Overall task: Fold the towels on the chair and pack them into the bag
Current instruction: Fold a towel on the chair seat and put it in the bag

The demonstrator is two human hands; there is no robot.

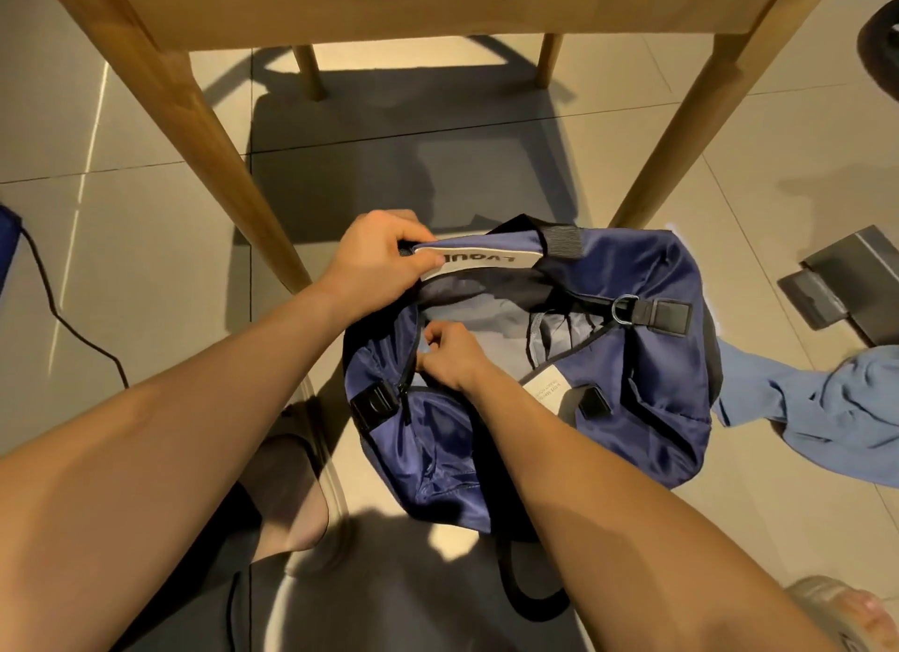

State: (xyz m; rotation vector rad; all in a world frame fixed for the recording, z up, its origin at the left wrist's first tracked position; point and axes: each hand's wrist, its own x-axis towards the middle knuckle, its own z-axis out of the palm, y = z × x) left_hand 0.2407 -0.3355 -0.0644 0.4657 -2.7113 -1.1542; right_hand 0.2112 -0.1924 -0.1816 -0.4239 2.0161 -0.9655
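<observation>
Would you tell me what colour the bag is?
The bag is navy blue with black trim; head view.

Bag (632, 408) before chair (204, 130); towel (822, 418) right.

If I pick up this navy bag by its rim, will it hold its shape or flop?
Probably flop: the bag is thin, creased fabric, and its rim bends where the left hand grips it. Likely light, as its walls slump loosely. Its sheen suggests a slick surface.

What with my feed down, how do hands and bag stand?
Left hand pinches far rim of bag. Right hand grips near rim. Mouth open. Blue cloth alongside, clear.
</observation>
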